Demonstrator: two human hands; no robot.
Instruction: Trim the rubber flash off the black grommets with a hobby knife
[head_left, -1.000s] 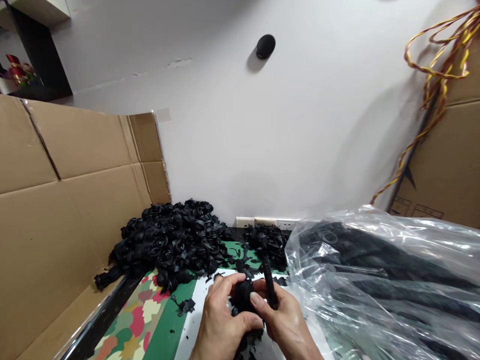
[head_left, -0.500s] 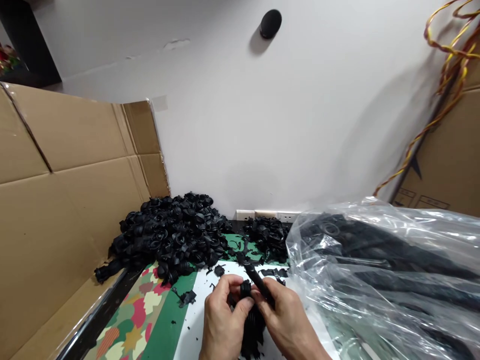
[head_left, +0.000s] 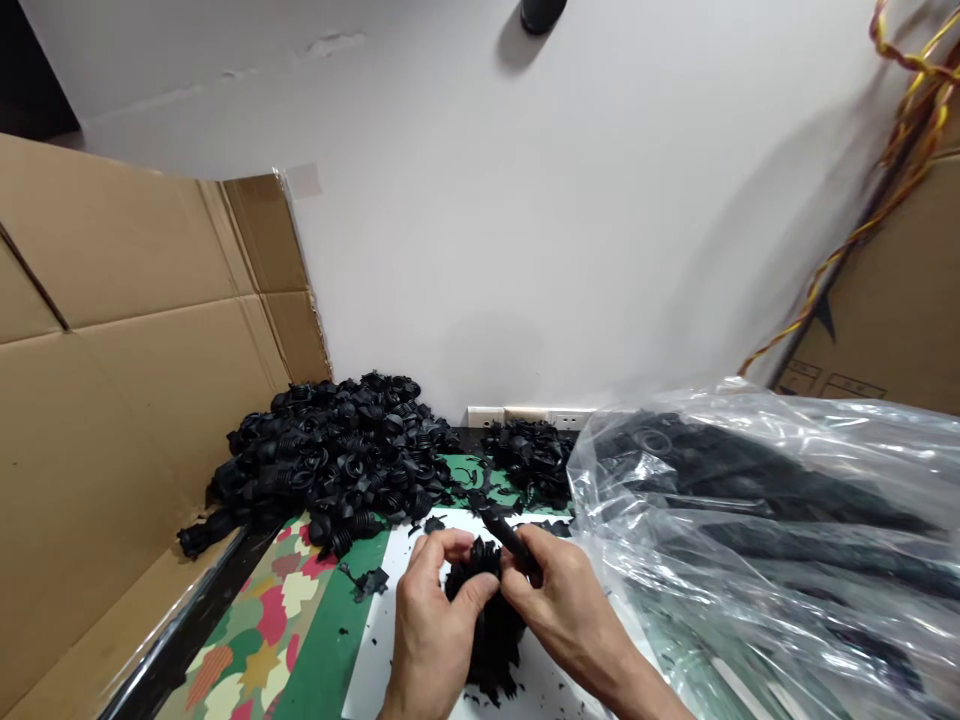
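Note:
My left hand [head_left: 435,625] pinches a small ribbed black rubber part [head_left: 486,552] between thumb and fingers. In my right hand [head_left: 566,605], close against it, is a black pen-like tool [head_left: 504,532] that points up and to the left; its tip blends into dark scraps behind. Below the hands, a heap of ragged black rubber pieces [head_left: 496,655] lies on a white sheet [head_left: 375,655]. My fingers partly cover the held part.
At the back left, a large pile of black ribbed parts [head_left: 345,450] leans toward a cardboard box [head_left: 142,400]. A smaller pile of black scraps [head_left: 532,455] sits before the wall sockets [head_left: 566,420]. A clear plastic bag [head_left: 750,520] with black parts fills the right.
The view has tipped down and shifted slightly right. Both hands stay close together around the ribbed part, which now sits lower behind my left thumb and looks more ragged.

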